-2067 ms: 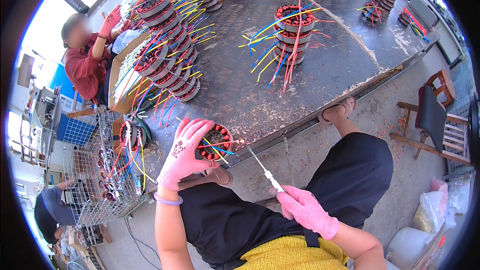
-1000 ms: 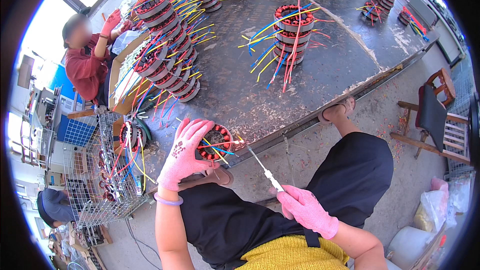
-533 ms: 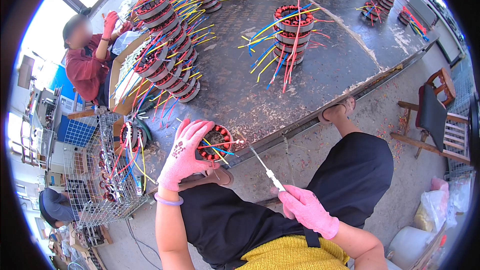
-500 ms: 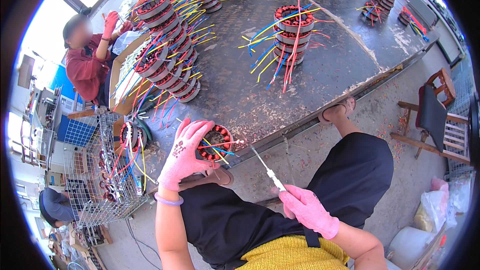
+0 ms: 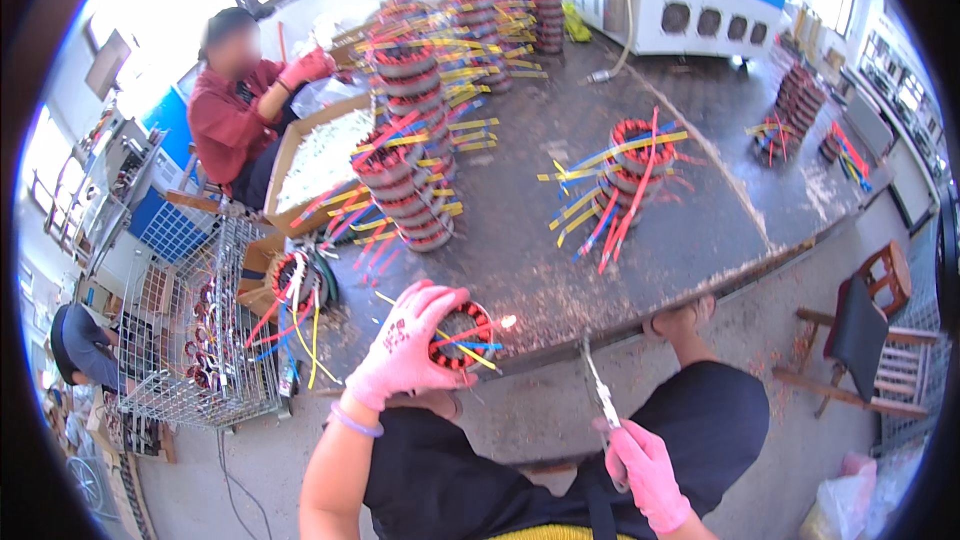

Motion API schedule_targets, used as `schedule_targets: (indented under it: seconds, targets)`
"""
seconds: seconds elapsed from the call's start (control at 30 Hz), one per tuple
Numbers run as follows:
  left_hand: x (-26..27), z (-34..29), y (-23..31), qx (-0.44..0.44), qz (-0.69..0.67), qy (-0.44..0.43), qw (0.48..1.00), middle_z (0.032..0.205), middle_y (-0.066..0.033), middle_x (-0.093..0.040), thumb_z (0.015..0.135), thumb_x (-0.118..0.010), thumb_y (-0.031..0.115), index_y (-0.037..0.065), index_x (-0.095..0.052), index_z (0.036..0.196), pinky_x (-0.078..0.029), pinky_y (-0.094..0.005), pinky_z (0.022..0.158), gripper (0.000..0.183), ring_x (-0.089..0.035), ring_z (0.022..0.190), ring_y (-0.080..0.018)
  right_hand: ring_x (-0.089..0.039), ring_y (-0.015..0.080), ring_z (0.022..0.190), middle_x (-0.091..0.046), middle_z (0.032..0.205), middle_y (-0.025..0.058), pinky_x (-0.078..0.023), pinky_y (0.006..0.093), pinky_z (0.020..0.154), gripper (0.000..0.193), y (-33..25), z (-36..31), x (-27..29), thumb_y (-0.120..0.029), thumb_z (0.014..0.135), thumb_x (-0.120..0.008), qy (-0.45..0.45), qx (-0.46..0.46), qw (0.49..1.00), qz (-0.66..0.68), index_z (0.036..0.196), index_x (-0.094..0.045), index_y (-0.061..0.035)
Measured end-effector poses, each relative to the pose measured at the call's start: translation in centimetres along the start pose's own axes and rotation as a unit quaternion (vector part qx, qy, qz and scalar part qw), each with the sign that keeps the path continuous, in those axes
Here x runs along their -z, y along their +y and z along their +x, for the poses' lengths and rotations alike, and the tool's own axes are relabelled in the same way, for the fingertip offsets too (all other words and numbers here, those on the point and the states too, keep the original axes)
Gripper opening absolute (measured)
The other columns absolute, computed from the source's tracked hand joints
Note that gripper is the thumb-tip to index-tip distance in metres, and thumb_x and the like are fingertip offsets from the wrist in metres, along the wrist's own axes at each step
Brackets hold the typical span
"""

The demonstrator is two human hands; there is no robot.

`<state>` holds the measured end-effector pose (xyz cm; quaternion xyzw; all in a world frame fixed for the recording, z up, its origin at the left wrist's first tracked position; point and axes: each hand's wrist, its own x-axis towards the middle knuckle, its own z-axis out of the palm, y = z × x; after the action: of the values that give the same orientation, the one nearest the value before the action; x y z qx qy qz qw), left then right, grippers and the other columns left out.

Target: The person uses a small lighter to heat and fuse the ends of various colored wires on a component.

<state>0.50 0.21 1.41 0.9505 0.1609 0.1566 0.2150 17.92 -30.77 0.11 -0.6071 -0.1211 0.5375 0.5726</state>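
Note:
My left hand [image 5: 415, 340], in a pink glove, grips a ring-shaped motor stator [image 5: 446, 352] by its left side, fingers over the top and thumb below. Red windings line the ring, and red, yellow and blue leads cross its opening. At the end of a red lead shines a small bright flame-like glow [image 5: 508, 321]. My gloved right hand [image 5: 648, 475] is closed round a slim pale tool [image 5: 603, 392] with a thin metal tip; its exact kind is unclear. The tip points up and away, apart from the stator.
Stacks of wired stators [image 5: 405, 180] crowd the dark table [image 5: 530, 270] at left, with another stack [image 5: 633, 165] mid-table. A wire basket [image 5: 215, 330] stands left. A co-worker [image 5: 235, 110] sits beyond a cardboard box [image 5: 322, 162]. A wooden chair [image 5: 860, 330] stands right.
The tool tip has moved rightward, away from the red lead's end. The glow there has grown brighter. My view has tilted up; the left hand still grips the stator.

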Motion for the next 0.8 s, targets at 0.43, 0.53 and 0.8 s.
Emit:
schedule_targets:
  seconds: [0.43,0.53,0.8]
  targets:
    - [1.6,-1.0,0.8,0.051,-0.141,0.009,0.989,0.121,-0.0164,-0.059,0.054,-0.089,0.055,0.001,-0.050,0.141,-0.047,-0.0416,0.098,0.110,-0.059,0.111,-0.0344,-0.039,0.0028,0.052,-0.050,0.061,-0.0045,-0.027,0.0205,0.047,0.043,1.3,-0.4,0.7,-0.029,0.104,-0.054,-0.015,-0.004,1.000,0.019,0.132,-0.057,0.0030]
    - [0.7,-0.9,0.3,0.058,-0.225,-0.002,0.973,0.121,-0.0170,-0.059,0.060,-0.086,0.051,0.001,-0.050,0.140,-0.047,-0.0406,0.098,0.101,-0.059,0.111,-0.0353,-0.038,0.0027,0.051,-0.049,0.061,-0.0047,-0.027,0.0203,0.047,0.043,0.7,-0.2,0.4,-0.030,0.104,-0.055,-0.007,-0.008,1.000,-0.017,0.131,-0.058,0.0029]
    - [0.8,-1.0,0.5,0.070,-0.254,0.005,0.965,0.121,-0.0168,-0.061,0.058,-0.079,0.032,0.000,-0.054,0.136,-0.046,-0.0399,0.100,0.087,-0.059,0.112,-0.0339,-0.039,0.0039,0.052,-0.048,0.061,-0.0049,-0.027,0.0210,0.048,0.042,-0.9,-0.5,-0.8,-0.030,0.104,-0.054,0.012,0.022,0.998,-0.062,0.129,-0.060,0.0025]
